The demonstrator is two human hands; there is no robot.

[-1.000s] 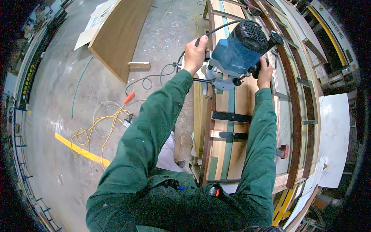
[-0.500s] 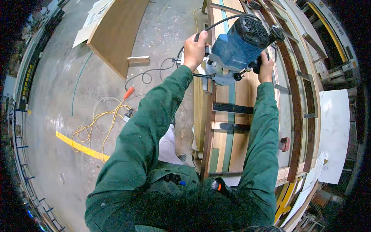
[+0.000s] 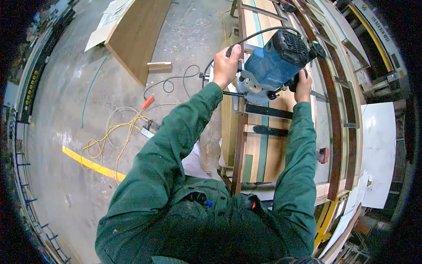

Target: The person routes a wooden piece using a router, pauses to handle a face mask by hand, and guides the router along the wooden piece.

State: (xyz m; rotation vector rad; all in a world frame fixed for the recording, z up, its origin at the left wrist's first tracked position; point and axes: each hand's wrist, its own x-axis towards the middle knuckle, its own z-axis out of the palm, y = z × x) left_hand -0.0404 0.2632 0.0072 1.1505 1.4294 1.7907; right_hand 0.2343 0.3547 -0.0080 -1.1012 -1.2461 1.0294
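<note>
Router at 1 o'clock, above panel. Left hand grips its 9-o'clock handle, right hand wraps its 4-o'clock knob. Best: base flat, even pressure both sides, cord slack; mind black bar at base's 6 o'clock.

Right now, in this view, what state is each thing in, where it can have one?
Blue router: gripped from both sides; running or not, cannot tell.
Left hand: closed on the router.
Right hand: closed on the router.
Yellow cord: slack, loosely tangled on the floor.
Black floor cord: slack, looped.
Orange-red piece: lying on the floor.
</note>
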